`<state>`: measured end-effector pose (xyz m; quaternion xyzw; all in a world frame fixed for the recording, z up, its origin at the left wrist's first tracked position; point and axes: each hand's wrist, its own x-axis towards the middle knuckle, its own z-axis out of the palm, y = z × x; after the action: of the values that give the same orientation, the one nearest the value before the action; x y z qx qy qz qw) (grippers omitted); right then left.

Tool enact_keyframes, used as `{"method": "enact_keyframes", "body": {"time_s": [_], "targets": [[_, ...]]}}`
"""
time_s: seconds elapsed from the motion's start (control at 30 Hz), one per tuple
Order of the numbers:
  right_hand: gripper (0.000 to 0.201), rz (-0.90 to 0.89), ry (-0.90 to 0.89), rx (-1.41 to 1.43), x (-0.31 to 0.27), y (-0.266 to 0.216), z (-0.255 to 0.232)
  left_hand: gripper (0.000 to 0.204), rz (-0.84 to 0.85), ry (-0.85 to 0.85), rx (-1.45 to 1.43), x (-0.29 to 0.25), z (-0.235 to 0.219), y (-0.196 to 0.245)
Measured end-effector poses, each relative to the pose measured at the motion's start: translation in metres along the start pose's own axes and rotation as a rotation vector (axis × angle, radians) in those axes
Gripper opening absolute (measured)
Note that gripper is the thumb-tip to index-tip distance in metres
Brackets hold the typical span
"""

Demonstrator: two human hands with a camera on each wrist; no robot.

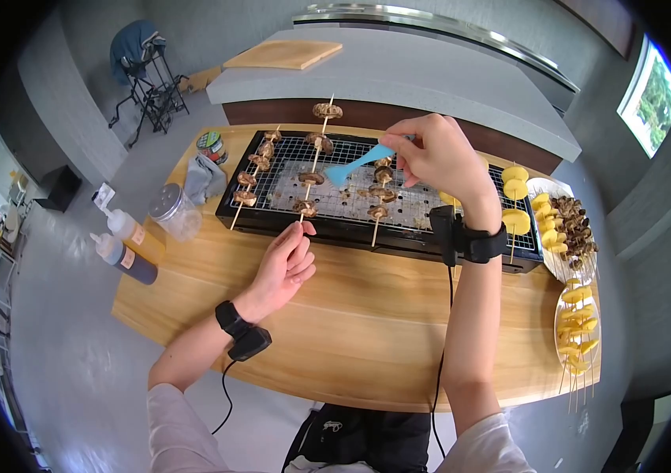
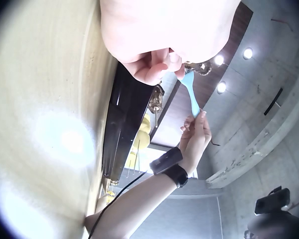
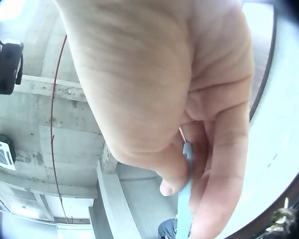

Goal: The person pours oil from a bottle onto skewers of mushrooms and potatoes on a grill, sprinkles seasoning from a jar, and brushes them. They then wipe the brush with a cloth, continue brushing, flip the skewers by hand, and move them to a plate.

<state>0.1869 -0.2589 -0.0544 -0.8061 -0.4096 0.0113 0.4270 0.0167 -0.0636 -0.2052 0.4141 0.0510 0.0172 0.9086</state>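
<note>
My left hand (image 1: 287,264) pinches the lower end of a mushroom skewer (image 1: 309,179), which slants upward over the black tabletop grill (image 1: 422,249). In my right hand (image 1: 442,154) is a light blue basting brush (image 1: 359,164), gripped by its handle between thumb and fingers. The brush's bristle end is right beside the mushrooms on the held skewer. Another mushroom skewer (image 1: 246,180) lies on the grate to the left, and one more (image 1: 383,193) to the right of the held one. The left wrist view shows the brush (image 2: 192,94) reaching in from the right hand.
Yellow slices on skewers (image 1: 516,221) lie on the grill's right end. Two plates of skewers (image 1: 536,186) (image 1: 597,315) stand at the table's right. On the left are squeeze bottles (image 1: 137,236), a glass jar (image 1: 184,221), a crumpled bag (image 1: 204,180) and a small spice jar (image 1: 212,147).
</note>
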Motion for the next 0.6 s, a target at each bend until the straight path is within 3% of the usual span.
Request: {"method": "enact_keyframes", "body": {"time_s": [0.17,0.6], "targets": [[0.019,-0.109,0.094,0.059,0.0007,0.0005,0.0007,0.025,-0.005,-0.010,0.022,0.0005,-0.0024,0.0001],[0.018,-0.183,0.188,0.097,0.0023,-0.0062,0.0065,0.024,-0.009,0.015,0.037,0.0007,-0.0018,0.0000]]}}
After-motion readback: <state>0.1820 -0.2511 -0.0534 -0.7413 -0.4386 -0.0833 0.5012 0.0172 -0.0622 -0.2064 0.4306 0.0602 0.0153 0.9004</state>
